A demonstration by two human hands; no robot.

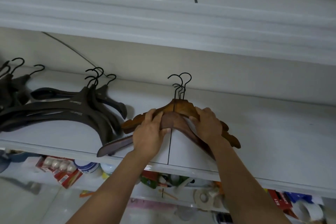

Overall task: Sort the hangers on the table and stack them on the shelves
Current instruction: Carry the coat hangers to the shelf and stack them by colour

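A white shelf [263, 132] runs across the view, its front edge falling from nine o'clock towards four o'clock, with another white board overhead. On it, at nine o'clock, lies a pile of dark plastic hangers [60, 112], overlapped and fanned, their black hooks [94, 76] pointing up towards the back wall. Just right of that pile, near the middle, sits a small stack of brown wooden hangers [180, 107], with thin black wire hooks [181, 85] bunched together at twelve o'clock. The stack's left arm tip juts past the shelf edge at seven o'clock; its right arm ends at four o'clock.

Both forearms reach up from the bottom. The left hand [149, 136] is closed over the stack's left shoulder, thumb under and fingers on top. The right hand [207, 125] is clamped on the right shoulder in the same way. The hands stay apart, with the neck of the hangers between them.

Below the shelf, at six o'clock, a lower level holds blurred clutter: a red packet [61, 171] and a roll of tape [203, 197].
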